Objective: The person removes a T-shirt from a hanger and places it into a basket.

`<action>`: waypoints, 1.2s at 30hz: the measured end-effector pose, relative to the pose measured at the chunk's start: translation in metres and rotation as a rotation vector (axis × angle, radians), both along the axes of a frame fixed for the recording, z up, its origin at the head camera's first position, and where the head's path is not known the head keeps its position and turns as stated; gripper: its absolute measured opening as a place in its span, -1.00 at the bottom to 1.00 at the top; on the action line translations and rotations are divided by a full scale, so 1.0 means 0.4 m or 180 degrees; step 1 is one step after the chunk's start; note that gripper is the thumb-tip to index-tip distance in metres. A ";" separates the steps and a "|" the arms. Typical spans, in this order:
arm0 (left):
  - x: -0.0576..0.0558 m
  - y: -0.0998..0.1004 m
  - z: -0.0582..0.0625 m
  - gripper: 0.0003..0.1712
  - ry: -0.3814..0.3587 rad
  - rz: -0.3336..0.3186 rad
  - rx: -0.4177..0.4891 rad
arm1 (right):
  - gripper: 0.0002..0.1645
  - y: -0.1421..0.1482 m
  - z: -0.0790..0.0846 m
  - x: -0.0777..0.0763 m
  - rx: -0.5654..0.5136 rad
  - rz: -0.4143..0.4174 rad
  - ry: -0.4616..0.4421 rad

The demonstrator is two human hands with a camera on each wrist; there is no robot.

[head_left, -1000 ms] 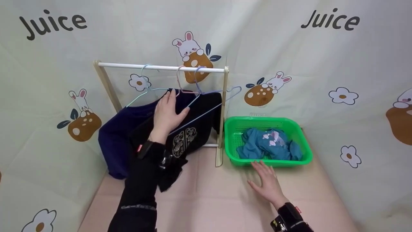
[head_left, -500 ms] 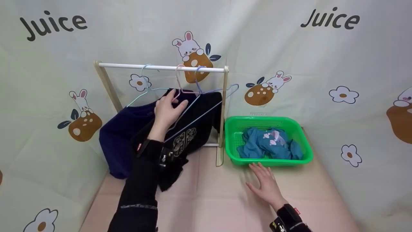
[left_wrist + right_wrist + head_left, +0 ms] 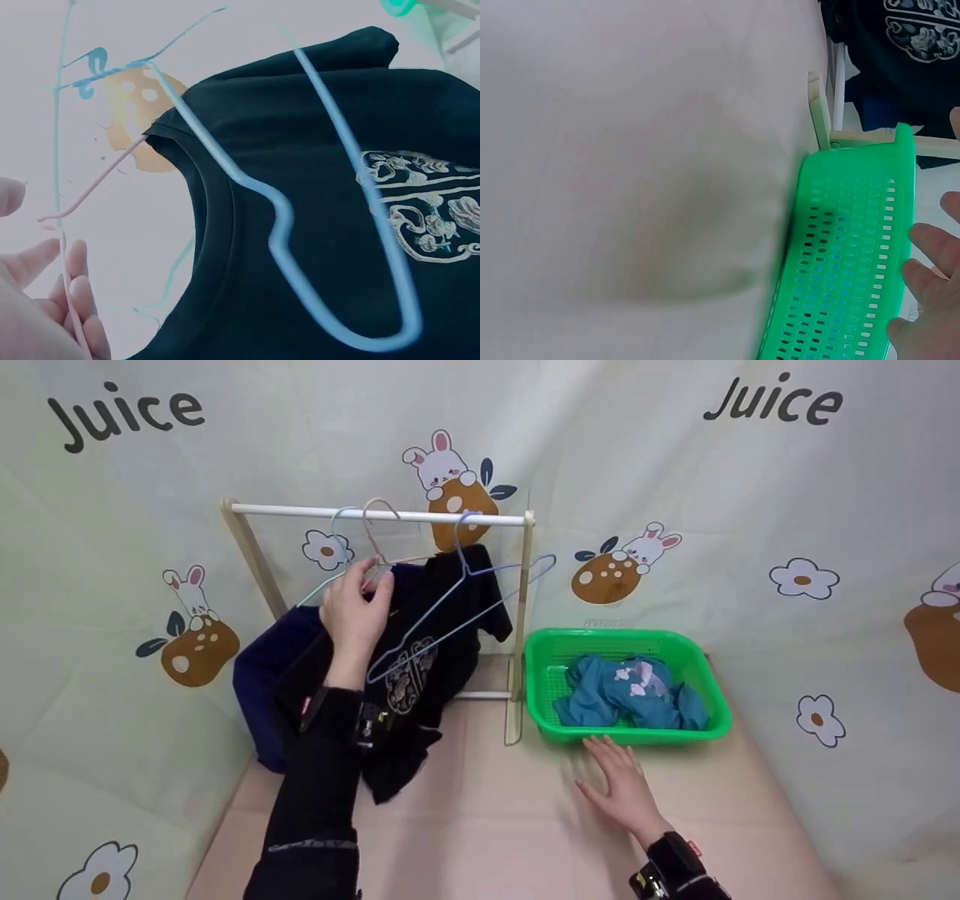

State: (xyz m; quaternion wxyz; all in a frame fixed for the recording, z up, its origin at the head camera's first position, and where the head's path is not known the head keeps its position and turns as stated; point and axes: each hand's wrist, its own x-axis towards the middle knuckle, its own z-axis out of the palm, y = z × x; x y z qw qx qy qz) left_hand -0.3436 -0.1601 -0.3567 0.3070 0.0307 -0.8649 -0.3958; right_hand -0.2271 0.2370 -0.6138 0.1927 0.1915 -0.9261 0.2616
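My left hand [image 3: 352, 607] holds the pink hanger [image 3: 372, 540] below its hook, fingers curled round the wire in the left wrist view. The hook overlaps the rack's white bar [image 3: 300, 512]. A black T-shirt [image 3: 450, 592] with embroidery hangs on that hanger. In front of the shirt, a bare blue hanger [image 3: 375, 199] hangs from the bar. Behind, on the left, is a dark blue garment [image 3: 259, 690] by a light green-blue hanger [image 3: 321, 587]. My right hand [image 3: 622, 791], fingers spread, is at the front rim of the green basket [image 3: 718, 682], holding nothing.
A crumpled teal garment [image 3: 600, 697] with pink and white flowers lies inside the basket. The rack's right wooden post [image 3: 517, 660] stands just left of the basket. A printed cloth [image 3: 750, 495] backs the pale pink table [image 3: 510, 825].
My left hand has taken hold of the pink hanger and moved it left along the bar. The black shirt's shoulder has shifted with it. My right hand has stayed near the basket.
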 end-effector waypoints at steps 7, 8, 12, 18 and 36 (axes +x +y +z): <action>0.006 -0.022 -0.073 -0.64 -0.0283 0.0299 0.0062 | -0.23 -0.005 0.005 -0.003 -0.0031 0.0024 0.0045; 0.006 -0.025 -0.084 -0.65 -0.0291 0.0320 0.0057 | -0.23 -0.004 0.004 -0.003 -0.0034 0.0024 0.0063; 0.014 -0.031 -0.125 -0.69 -0.0265 0.0340 0.0040 | -0.23 -0.002 0.002 -0.004 -0.0060 0.0028 0.0120; 0.027 -0.039 -0.194 -0.78 -0.0001 0.0303 0.0164 | -0.23 -0.002 0.003 -0.005 -0.0123 0.0052 0.0171; 0.086 -0.054 -0.367 -0.80 0.0464 0.0448 0.0247 | -0.20 -0.030 0.033 -0.030 -0.0291 0.0169 0.0197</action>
